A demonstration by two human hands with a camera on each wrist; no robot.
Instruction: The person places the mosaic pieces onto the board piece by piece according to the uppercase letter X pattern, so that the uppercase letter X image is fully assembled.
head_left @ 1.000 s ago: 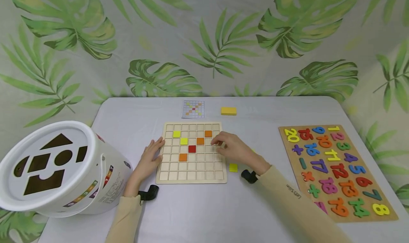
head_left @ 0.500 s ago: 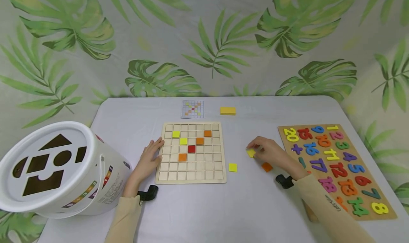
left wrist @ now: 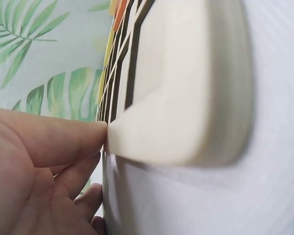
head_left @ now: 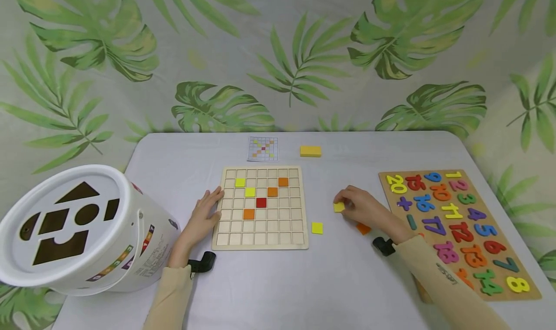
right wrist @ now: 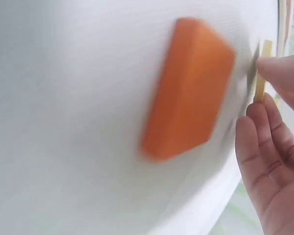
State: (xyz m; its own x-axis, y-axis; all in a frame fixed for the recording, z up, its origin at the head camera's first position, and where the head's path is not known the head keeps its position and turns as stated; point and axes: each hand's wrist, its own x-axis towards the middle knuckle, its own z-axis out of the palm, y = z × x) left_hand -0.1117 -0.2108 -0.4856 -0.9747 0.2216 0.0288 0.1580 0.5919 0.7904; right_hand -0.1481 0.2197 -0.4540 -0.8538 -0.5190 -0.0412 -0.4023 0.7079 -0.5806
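Between the fingertips of your right hand (head_left: 365, 208) sits the yellow tile (head_left: 339, 207), pinched just above the worktop (head_left: 347, 272); it looks light, stiff and thin, so hold its opposite edges, while your left hand (head_left: 204, 213) lies flat against the grid board (head_left: 260, 240).

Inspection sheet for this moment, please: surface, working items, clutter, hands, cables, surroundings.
Surface: white table.
Working items: wooden grid board holding two yellow, three orange and one red tile; yellow tile in the right hand; loose yellow tile and orange tile on the table.
Clutter: shape-sorter bucket, number puzzle, pattern card, yellow block.
Hands: left hand rests against the board's left edge; right hand pinches the yellow tile.
Cables: nothing seen.
Surroundings: leaf-print backdrop.
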